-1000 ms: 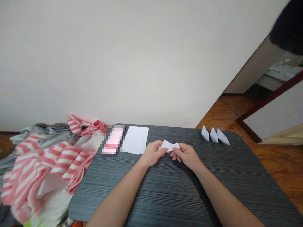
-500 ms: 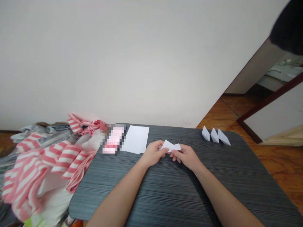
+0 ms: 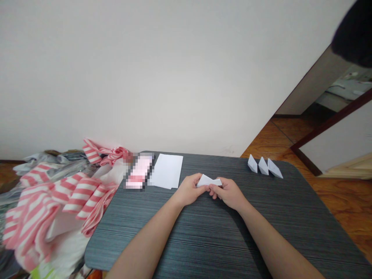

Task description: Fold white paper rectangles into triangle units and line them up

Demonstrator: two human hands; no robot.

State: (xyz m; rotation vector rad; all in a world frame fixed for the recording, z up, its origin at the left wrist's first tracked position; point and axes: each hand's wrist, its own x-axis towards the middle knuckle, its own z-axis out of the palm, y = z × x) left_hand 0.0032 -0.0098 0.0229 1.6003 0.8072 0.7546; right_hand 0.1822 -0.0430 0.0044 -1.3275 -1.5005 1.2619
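Note:
A small folded white paper is held between my two hands, above the middle of the dark table. My left hand pinches its left part, thumb in front and fingers behind. On the other side, my right hand grips the right part, its thumb near the tip of the left thumb. The paper's upper edge dips in the middle between two raised corners. Its lower edge is partly covered by the thumbs.
Left of my hands lies a stack of white paper sheets, beside a pixelated pink rectangular thing. Three folded white paper pieces stand at the far right. Red-and-white striped cloth is heaped left of the table. A wall rises behind.
My left thumb has shifted right, closer to the right thumb. The paper's raised points look lower and its outline flatter. Everything else on the table has stayed put.

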